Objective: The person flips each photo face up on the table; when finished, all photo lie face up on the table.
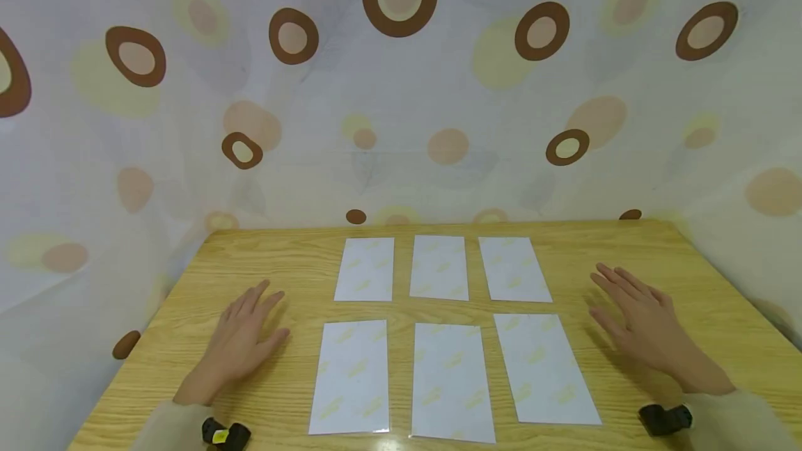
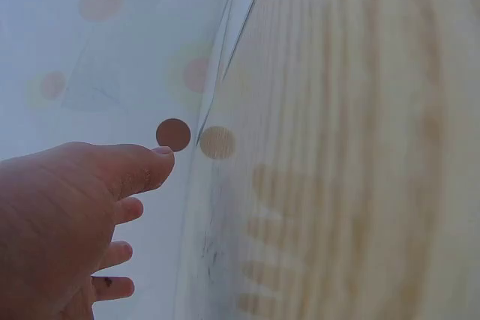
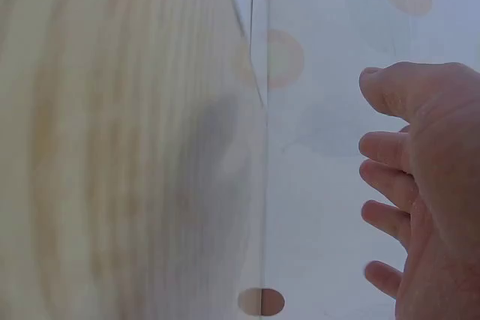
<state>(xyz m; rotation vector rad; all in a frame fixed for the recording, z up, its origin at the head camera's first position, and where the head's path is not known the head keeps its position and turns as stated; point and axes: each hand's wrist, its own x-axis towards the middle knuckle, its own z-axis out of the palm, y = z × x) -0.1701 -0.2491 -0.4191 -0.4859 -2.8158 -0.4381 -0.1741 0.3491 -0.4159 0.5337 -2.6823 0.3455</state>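
Observation:
Several white rectangular cards (image 1: 444, 381) with faint yellow markings lie flat on the wooden table (image 1: 288, 256), in a back row and a front row. To the left of the cards is my left hand (image 1: 241, 339), its fingers spread and holding nothing. My right hand (image 1: 645, 322) is on the other side, to the right of the cards, also with fingers extended and nothing in it. Each wrist view shows that hand, the left hand (image 2: 60, 215) and the right hand (image 3: 442, 162), with thumb and fingers apart. Neither hand touches a card.
A pale curtain (image 1: 413, 124) with brown and beige ovals stands behind the table and along both sides. Dark wrist devices sit at both cuffs, the left one (image 1: 225, 433) and the right one (image 1: 665, 420). Light glares off the table's front edge.

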